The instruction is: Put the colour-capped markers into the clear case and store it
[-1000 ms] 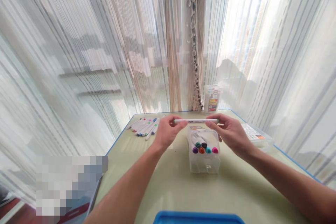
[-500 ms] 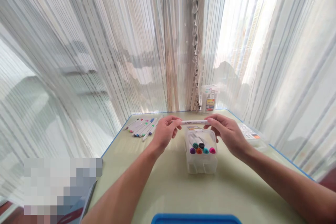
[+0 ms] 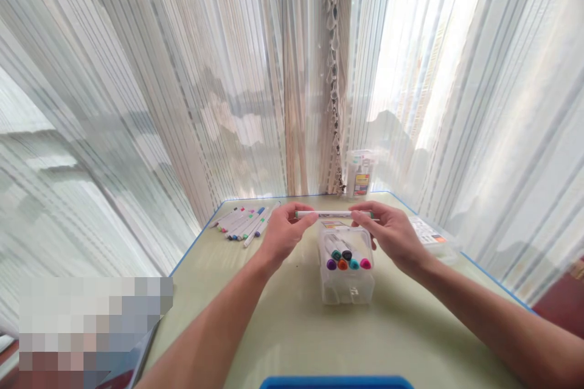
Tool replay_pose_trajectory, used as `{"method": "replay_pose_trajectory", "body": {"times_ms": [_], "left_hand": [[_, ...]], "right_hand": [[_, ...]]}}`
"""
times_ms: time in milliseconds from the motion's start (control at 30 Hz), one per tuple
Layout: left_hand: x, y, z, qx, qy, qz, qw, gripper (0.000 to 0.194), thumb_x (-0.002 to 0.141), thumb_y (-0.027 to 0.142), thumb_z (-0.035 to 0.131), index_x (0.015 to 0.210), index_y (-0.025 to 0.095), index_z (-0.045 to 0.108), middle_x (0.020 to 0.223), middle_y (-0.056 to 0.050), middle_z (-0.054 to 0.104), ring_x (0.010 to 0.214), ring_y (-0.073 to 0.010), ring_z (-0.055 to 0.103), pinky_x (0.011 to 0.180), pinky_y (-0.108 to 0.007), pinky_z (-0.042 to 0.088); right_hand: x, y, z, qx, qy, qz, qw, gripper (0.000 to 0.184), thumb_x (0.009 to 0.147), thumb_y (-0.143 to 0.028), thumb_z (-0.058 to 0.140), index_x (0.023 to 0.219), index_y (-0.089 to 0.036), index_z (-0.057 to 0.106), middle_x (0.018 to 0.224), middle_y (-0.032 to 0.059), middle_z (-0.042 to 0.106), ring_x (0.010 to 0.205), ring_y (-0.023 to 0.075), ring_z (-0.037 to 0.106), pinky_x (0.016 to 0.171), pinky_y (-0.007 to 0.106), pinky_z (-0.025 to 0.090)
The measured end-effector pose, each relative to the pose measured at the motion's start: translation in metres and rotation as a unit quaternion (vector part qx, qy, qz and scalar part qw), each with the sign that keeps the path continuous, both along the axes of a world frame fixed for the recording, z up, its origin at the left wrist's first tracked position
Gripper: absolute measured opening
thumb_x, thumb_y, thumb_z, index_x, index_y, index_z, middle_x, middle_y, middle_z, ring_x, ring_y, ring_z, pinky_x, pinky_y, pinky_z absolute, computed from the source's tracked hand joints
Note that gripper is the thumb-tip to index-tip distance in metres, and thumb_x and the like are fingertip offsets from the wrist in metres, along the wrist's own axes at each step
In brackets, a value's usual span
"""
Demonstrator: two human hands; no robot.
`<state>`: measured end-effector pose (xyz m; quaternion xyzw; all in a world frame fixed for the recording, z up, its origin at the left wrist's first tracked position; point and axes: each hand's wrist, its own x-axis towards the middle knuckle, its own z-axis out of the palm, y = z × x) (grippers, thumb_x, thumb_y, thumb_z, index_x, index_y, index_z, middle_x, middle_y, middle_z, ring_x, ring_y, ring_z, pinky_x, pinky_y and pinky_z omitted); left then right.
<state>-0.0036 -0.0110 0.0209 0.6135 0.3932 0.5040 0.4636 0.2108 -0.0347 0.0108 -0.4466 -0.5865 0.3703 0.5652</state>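
Observation:
A white marker [image 3: 334,214] with green at both ends lies level between my hands, above the far end of a clear plastic box. My left hand [image 3: 287,230] pinches its left part, and my right hand [image 3: 385,232] pinches the right part near the green tip. Below them the clear box [image 3: 347,289] stands on the table, holding several markers [image 3: 348,260] whose purple, orange, teal, pink, green and black ends face me. Left of my left hand, a loose pile of white markers [image 3: 249,222] with coloured caps is spread on the table.
At the table's back edge stands a clear case [image 3: 360,175] with a yellow label. A clear lid or flat case [image 3: 435,238] with a printed label lies at the right. A blue edge [image 3: 336,382] shows at the near side of the pale green table [image 3: 274,328]. Sheer curtains [image 3: 255,73] hang behind.
Both hands have shifted their grip inward along the marker, so its green ends now show. The whole view has moved slightly.

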Motion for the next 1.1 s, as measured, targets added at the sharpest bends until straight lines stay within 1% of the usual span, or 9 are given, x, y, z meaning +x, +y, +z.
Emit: {"method": "replay_pose_trajectory", "body": {"times_ms": [67,167,267,367,500,700,900,1100], "left_hand": [[0.0000,-0.0003,0.0004,-0.001,-0.011,-0.006,1.000,0.032,0.071,0.040,0.075,0.087,0.013,0.069,0.055,0.003,0.051,0.046,-0.0062,0.038,0.045,-0.022,0.029],[0.0004,-0.0022,0.0031,-0.008,-0.027,-0.011,1.000,0.034,0.069,0.038,0.076,0.090,0.012,0.070,0.055,0.004,0.050,0.046,-0.0057,0.038,0.044,-0.021,0.028],[0.0009,-0.0042,0.0058,-0.017,-0.033,-0.011,0.999,0.034,0.067,0.035,0.078,0.092,0.012,0.071,0.058,0.003,0.053,0.046,-0.0055,0.039,0.044,-0.021,0.029],[0.0008,-0.0045,0.0064,-0.018,-0.035,-0.005,0.999,0.034,0.066,0.034,0.078,0.092,0.013,0.072,0.060,0.003,0.054,0.046,-0.0051,0.039,0.044,-0.021,0.029],[0.0000,-0.0025,0.0044,-0.012,-0.029,0.000,0.999,0.035,0.066,0.035,0.079,0.092,0.013,0.072,0.062,0.002,0.057,0.047,-0.0051,0.040,0.045,-0.021,0.031],[-0.0002,0.0002,0.0022,-0.006,-0.016,0.001,1.000,0.038,0.063,0.033,0.082,0.093,0.012,0.071,0.070,-0.002,0.063,0.053,-0.0068,0.045,0.046,-0.020,0.034],[-0.0001,-0.0001,0.0027,-0.011,-0.022,-0.004,1.000,0.034,0.071,0.038,0.076,0.092,0.012,0.071,0.066,-0.001,0.060,0.046,-0.0045,0.039,0.043,-0.021,0.031],[-0.0009,0.0018,0.0012,-0.006,-0.018,-0.011,1.000,0.031,0.073,0.039,0.073,0.089,0.012,0.070,0.070,-0.003,0.063,0.047,-0.0051,0.041,0.043,-0.021,0.031]], "right_hand": [[0.0002,0.0003,0.0002,0.000,0.000,-0.005,1.000,0.036,0.078,-0.050,0.071,0.092,-0.018,0.069,0.068,0.0021,0.064,0.041,0.0088,0.049,0.034,0.022,0.036],[0.0009,0.0001,0.0012,0.004,0.000,-0.007,1.000,0.037,0.079,-0.051,0.069,0.095,-0.017,0.068,0.071,0.0030,0.065,0.041,0.0083,0.048,0.036,0.023,0.038],[0.0016,-0.0004,0.0015,0.007,0.007,-0.006,1.000,0.038,0.080,-0.051,0.069,0.098,-0.017,0.066,0.074,0.0029,0.066,0.042,0.0080,0.049,0.037,0.023,0.039],[0.0012,-0.0008,0.0012,0.001,0.019,0.000,1.000,0.041,0.077,-0.050,0.072,0.101,-0.017,0.065,0.075,0.0028,0.066,0.042,0.0080,0.049,0.037,0.023,0.039],[-0.0002,-0.0012,0.0017,-0.008,0.030,0.007,1.000,0.045,0.071,-0.048,0.078,0.100,-0.017,0.065,0.070,0.0010,0.064,0.043,0.0092,0.049,0.036,0.023,0.038],[-0.0006,-0.0013,0.0019,-0.014,0.030,0.011,0.999,0.040,0.072,-0.046,0.078,0.098,-0.018,0.066,0.067,0.0001,0.063,0.043,0.0092,0.048,0.037,0.023,0.037],[0.0004,-0.0019,0.0004,-0.011,0.027,0.017,0.999,0.035,0.076,-0.043,0.075,0.098,-0.017,0.066,0.071,0.0017,0.064,0.044,0.0086,0.048,0.038,0.022,0.037],[0.0025,-0.0010,-0.0018,0.000,0.025,0.021,0.999,0.031,0.080,-0.042,0.072,0.097,-0.016,0.067,0.070,0.0012,0.063,0.043,0.0075,0.047,0.038,0.022,0.037]]}}
